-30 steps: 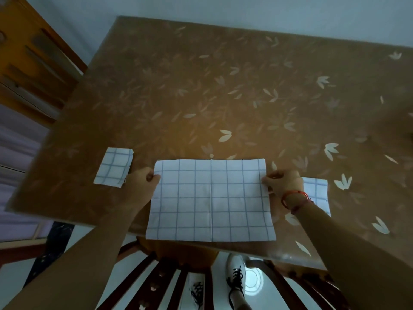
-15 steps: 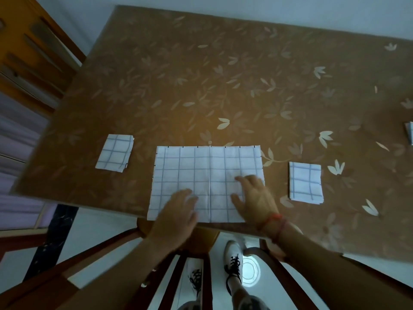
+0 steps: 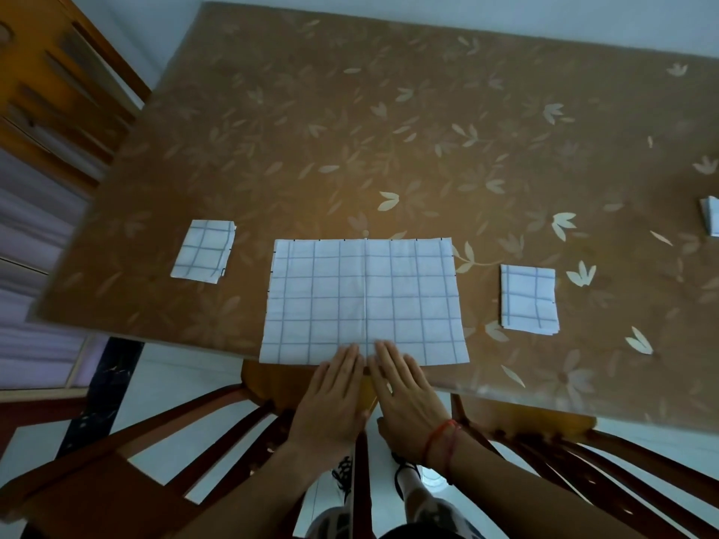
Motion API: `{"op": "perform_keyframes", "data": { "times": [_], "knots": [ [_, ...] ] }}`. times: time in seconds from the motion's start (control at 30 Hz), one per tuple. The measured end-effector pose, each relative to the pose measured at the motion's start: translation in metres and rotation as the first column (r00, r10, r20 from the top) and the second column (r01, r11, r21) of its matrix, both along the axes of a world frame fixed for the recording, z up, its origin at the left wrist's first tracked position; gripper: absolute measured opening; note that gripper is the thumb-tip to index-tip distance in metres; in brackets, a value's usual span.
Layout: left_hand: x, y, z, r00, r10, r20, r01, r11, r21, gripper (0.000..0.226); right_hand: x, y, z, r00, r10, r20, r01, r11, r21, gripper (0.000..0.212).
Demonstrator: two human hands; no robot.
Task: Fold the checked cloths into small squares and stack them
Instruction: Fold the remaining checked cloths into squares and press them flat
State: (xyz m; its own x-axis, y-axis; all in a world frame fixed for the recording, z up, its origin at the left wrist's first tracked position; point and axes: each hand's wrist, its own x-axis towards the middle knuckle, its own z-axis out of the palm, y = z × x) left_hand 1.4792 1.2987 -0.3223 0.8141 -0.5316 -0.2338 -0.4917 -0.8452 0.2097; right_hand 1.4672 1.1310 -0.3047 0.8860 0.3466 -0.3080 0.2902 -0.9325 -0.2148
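Checked cloth [image 3: 363, 301]: lies spread flat as a wide rectangle at the near edge of the table [image 3: 389, 130], with a vertical crease down its middle. Its near hem sits at the table's edge and seems to overhang slightly at the left corner.

Left hand [image 3: 330, 398] and right hand [image 3: 408, 398]: side by side, flat, fingers straight, holding nothing. Only the fingertips [image 3: 352, 350] rest on the near hem, one hand on each side of the crease.

Judgement: this is the smoothing step, before another fold. The rectangle is far larger than the finished squares, so several folds remain. The next move probably calls for pinching both corners of one short side and carrying it over the crease to meet the other, edges matched. The overhang could let the cloth slide.

Surface: brown table covering with a pale leaf print, glossy.

Room: wooden door [image 3: 46, 91] at far left, pale floor, dark wooden chairs [image 3: 116, 461] below the table edge.

Folded squares: one [image 3: 204, 251] left of the cloth, one [image 3: 529, 299] right of it, well apart. A third [image 3: 712, 215] is cut off by the right border. None are stacked yet.

Red cord bracelet [image 3: 439, 441] on the right wrist.
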Motion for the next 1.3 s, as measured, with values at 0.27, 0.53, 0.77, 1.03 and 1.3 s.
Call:
{"op": "perform_keyframes", "data": {
  "times": [0.27, 0.53, 0.77, 1.03, 1.3],
  "knots": [
    [0.003, 0.031, -0.008, 0.998, 0.065, 0.02, -0.066, 0.995, 0.072, 0.076, -0.005, -0.021, -0.006, 0.999, -0.031, -0.017, 0.029, 0.996, -0.08, 0.085],
    [0.006, 0.079, -0.01, 0.989, 0.144, 0.026, -0.146, 0.982, 0.123, 0.077, -0.022, -0.069, -0.002, 0.986, -0.164, 0.003, 0.16, 0.959, -0.235, 0.087],
    [0.023, 0.071, 0.006, 0.986, 0.154, 0.058, -0.156, 0.987, 0.039, 0.072, -0.003, -0.071, 0.015, 0.93, -0.363, 0.061, 0.363, 0.932, 0.009, 0.055],
    [0.026, 0.037, 0.009, 0.996, 0.045, 0.074, -0.041, 0.998, -0.054, 0.058, 0.05, -0.085, 0.048, 0.37, -0.871, -0.323, 0.928, 0.333, 0.164, 0.037],
    [0.025, 0.033, 0.005, 0.997, 0.053, 0.058, -0.049, 0.997, -0.066, 0.055, 0.073, -0.094, 0.034, 0.213, -0.834, -0.509, 0.975, 0.148, 0.166, 0.037]
  ]
}}
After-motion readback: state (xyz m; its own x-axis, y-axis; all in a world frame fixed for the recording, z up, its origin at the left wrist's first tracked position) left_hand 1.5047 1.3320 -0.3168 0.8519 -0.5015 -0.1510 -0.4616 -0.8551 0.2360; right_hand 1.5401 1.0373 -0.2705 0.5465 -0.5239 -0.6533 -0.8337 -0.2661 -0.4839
